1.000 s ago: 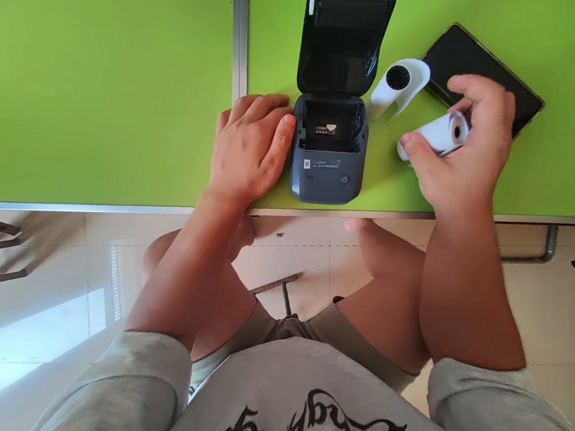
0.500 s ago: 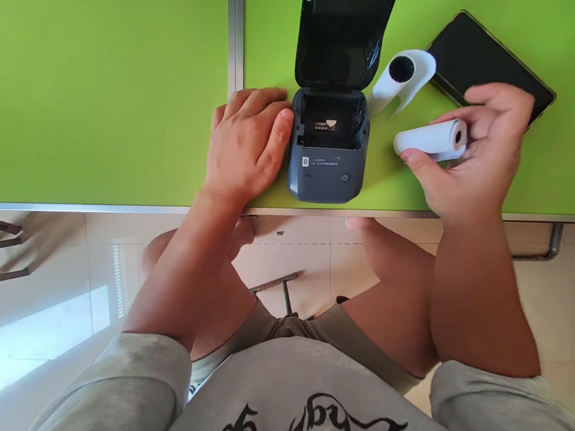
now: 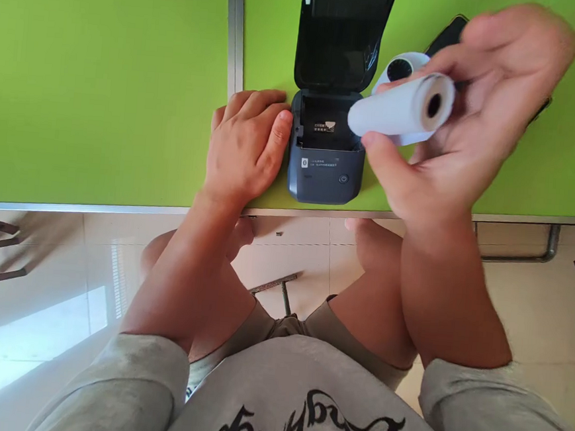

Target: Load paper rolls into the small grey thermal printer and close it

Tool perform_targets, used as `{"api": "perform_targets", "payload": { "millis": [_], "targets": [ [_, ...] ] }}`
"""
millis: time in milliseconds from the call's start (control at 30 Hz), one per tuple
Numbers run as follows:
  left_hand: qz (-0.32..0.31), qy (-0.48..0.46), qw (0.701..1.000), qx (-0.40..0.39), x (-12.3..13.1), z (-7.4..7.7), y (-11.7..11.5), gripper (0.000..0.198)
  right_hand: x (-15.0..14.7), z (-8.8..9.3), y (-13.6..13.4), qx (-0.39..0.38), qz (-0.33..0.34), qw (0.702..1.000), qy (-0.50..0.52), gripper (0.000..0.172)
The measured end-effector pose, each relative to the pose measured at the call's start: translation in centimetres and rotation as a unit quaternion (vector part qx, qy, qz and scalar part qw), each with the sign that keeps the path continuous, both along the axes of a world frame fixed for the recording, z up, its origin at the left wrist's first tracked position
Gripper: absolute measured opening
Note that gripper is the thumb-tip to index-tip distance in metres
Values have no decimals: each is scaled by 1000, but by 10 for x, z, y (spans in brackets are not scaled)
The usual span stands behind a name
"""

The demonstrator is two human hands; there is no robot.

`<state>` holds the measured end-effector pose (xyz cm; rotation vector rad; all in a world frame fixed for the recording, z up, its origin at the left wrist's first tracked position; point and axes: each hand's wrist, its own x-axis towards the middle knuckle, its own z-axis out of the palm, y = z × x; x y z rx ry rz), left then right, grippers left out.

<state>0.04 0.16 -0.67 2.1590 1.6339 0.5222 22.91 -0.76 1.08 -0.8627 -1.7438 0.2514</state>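
A dark blue-grey label printer (image 3: 324, 173) stands near the table's front edge. Its black lid (image 3: 344, 37) is swung up, baring the paper bay with a small printed label inside. My left hand (image 3: 246, 139) lies palm down at the printer's left side, fingers stretched out, thumb along the casing. Between thumb and fingers, my right hand (image 3: 468, 123) grips a white paper roll (image 3: 392, 111). The roll is raised above the table, one end over the bay's right edge, its hollow core facing right. Behind it stands a second white roll with a black core (image 3: 400, 68), partly hidden.
A black tablet-like slab (image 3: 445, 37) lies at the back right, mostly covered by my right hand. The green table (image 3: 102, 95) has a metal seam (image 3: 235, 32) left of the printer and a metal front edge. My knees are below that edge.
My right hand has lifted the paper roll and brought it left, toward the printer's bay. My left hand and the printer stay in place.
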Motion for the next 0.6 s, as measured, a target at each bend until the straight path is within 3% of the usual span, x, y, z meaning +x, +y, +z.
{"api": "perform_targets", "payload": {
  "millis": [100,200,333,467,600],
  "targets": [
    [-6,19,1000,0,0,2,-2,72,-19,8,-4,-97,-38,992,-75,33],
    [-6,43,999,0,1,6,-3,71,-23,10,-2,-160,-68,970,-170,36],
    [2,67,998,-6,3,10,-5,67,-25,10,4,-155,-80,970,-171,44],
    [4,28,1000,2,3,8,-5,65,-28,13,4,-147,-134,961,-190,31],
    [-5,-12,1000,23,1,4,-6,62,-27,14,4,-154,-121,957,-214,26]
  ]
}}
